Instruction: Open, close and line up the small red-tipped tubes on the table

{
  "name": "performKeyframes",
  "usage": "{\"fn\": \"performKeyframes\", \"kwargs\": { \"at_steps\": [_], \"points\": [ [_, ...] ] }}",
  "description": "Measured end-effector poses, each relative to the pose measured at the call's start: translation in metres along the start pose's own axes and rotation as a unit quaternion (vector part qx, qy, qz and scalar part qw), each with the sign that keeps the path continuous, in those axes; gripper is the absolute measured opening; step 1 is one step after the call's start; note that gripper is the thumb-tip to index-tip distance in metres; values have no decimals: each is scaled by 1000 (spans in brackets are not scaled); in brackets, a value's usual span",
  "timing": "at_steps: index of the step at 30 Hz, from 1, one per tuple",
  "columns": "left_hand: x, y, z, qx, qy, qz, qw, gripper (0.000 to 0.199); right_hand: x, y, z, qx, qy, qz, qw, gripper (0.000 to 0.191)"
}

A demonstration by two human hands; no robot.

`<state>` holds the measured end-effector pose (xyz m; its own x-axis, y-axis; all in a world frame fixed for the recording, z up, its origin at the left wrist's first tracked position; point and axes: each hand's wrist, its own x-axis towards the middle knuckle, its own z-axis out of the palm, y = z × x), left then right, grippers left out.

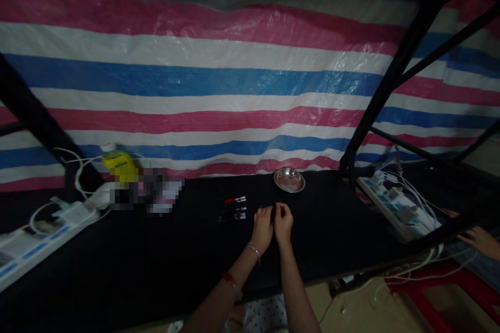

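Observation:
Side by side over the black table (332, 229), my left hand (262, 228) and my right hand (283, 223) nearly meet at the fingertips. Both have their fingers curled in and closed. Whatever lies between them is too dark and small to make out. Just left of my left hand, several small slim items lie in a loose column: a red one with a silver end (235, 200) and dark ones with silver ends (239, 216). Their kind is not clear. Beyond my right hand sits a shallow round metal dish (289, 182).
Power strips with plugs and cables stand at the left (42, 244) and right (398, 208). A yellow bottle (120, 164) and blurred items are at the back left. Black metal posts (385, 88) frame a striped tarp (211, 78). Another person's hand (482, 240) shows at far right.

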<state>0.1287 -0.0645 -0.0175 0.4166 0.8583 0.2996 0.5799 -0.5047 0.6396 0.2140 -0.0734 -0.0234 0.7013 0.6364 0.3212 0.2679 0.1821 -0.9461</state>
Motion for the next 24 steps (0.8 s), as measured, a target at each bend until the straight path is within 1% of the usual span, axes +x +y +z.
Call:
{"fn": "performKeyframes", "kwargs": {
  "at_steps": [3, 5, 8, 10, 11, 16, 19, 22, 24],
  "points": [
    [-1, 7, -3, 3, -3, 4, 1000, 33, -1, -1, -1, -1, 15, 13, 1000, 28],
    [-3, 10, -6, 3, -5, 6, 1000, 30, -1, -1, 0, 6, 30, 18, 999, 33],
    [-4, 11, -9, -2, -6, 19, 1000, 29, 1, -1, 1, 19, 53, 28, 998, 28],
    [-4, 10, -10, -16, -3, 28, 999, 29, 2, -1, 1, 26, 52, 36, 998, 22],
    [-5, 9, -10, -28, 0, 29, 999, 29, 2, -1, 1, 30, 49, 40, 998, 22],
    [-4, 5, -9, -103, 32, 4, 994, 28, 1, -3, 3, 36, 54, 61, 996, 39],
    [-3, 3, -8, -131, 43, -9, 990, 25, 1, -3, 6, 39, 82, 69, 994, 40],
    [-2, 3, -8, -119, 51, -10, 992, 25, 3, -3, 9, 42, 102, 72, 991, 33],
    [-3, 4, -8, -94, 39, -5, 995, 25, 3, -4, 9, 46, 108, 76, 990, 30]
  ]
}}
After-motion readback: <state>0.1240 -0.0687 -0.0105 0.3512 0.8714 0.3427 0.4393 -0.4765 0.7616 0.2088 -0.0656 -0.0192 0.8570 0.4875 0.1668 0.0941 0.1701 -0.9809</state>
